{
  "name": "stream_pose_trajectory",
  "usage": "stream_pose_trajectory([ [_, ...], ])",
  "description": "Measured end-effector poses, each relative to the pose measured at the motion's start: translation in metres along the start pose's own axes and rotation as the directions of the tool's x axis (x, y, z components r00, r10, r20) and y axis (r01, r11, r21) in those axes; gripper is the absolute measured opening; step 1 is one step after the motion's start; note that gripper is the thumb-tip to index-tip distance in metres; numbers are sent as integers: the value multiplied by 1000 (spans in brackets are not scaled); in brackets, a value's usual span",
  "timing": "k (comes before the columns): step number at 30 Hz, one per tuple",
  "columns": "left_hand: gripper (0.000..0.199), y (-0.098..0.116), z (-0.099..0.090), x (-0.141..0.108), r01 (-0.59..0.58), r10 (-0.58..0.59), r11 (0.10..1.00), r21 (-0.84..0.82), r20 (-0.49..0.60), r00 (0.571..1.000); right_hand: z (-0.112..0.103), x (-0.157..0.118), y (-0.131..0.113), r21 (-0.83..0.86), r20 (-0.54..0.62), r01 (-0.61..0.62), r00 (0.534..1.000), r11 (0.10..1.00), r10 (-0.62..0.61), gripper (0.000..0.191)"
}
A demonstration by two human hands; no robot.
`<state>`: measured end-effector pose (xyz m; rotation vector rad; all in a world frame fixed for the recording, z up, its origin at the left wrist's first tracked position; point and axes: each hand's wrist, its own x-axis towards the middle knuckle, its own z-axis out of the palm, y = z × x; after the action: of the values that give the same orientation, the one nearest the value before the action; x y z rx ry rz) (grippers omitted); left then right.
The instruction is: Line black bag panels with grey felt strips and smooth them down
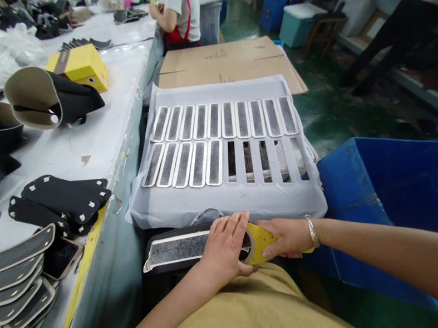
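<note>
My left hand (225, 247) lies over the right end of a long dark grey speckled strip with a white border (181, 248). Its fingers are together across the top and the thumb is at the near side. The strip rests on a black padded bar (151, 237); its right end is hidden under my hand. My right hand (289, 236) is closed around a yellow piece with small dark dots and a curved, ring-like end (260, 242). That end touches or nearly touches my left fingers; I cannot tell which. A silver bracelet (312, 231) is on my right wrist.
A cloth-covered rack (226, 205) ahead carries two rows of similar strips (214, 162), with open slots at right. A blue bin (346, 192) stands to the right. Leftward, a table (110, 121) holds stacked grey pieces (6, 280), a phone (59, 257), boot-like black pieces (58, 96) and a yellow box (86, 68).
</note>
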<state>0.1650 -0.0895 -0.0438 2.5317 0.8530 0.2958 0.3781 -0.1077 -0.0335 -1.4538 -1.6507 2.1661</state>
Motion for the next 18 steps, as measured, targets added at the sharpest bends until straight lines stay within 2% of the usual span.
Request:
stream_pose_trajectory([
  [7,117,-3,0,1,7,-7,1000,9,22,1000,-3,2,-4,-12,37,2,999,1000,-1,42],
  [12,118,-1,-1,0,-11,11,1000,-2,62,998,11,-3,6,52,-71,36,997,998,-33,43],
  [18,117,-7,-7,4,-10,11,1000,-8,89,996,15,-5,7,74,-77,10,997,997,-4,48],
])
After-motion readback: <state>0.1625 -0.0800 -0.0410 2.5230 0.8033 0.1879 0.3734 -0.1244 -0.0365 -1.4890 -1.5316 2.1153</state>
